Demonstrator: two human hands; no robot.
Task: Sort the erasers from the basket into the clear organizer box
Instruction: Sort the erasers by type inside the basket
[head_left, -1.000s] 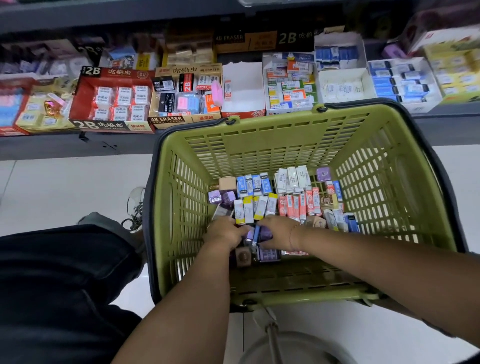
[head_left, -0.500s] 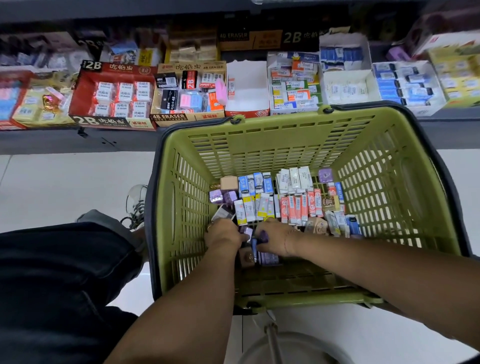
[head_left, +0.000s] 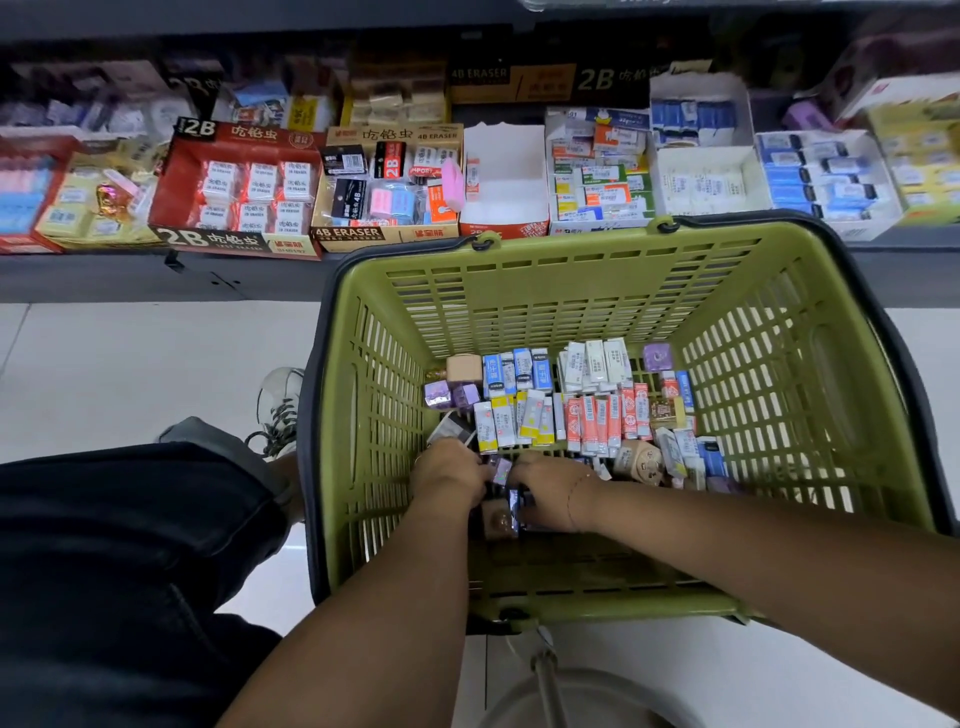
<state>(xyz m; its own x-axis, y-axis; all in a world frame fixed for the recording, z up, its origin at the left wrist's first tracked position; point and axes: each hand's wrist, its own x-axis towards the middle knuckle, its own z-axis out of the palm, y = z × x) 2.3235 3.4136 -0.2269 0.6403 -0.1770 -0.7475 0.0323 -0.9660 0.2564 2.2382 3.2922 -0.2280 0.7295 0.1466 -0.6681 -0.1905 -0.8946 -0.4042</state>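
A green plastic basket stands on the floor below me, holding several small wrapped erasers laid in rows on its bottom: blue, white, yellow, orange and purple ones. Both hands reach down into the basket's near part. My left hand and my right hand meet over a small cluster of purple erasers, fingers curled down on them. Exactly which pieces each hand pinches is hidden under the fingers. No clear organizer box shows in view.
A low shelf behind the basket carries open display cartons of erasers, among them a red 2B carton and a 4B carton. My dark-trousered leg and shoe are to the left. A round stool sits below.
The view has shifted slightly; both hands stay in the same near spot of the basket, drawing a little closer together over the purple erasers.
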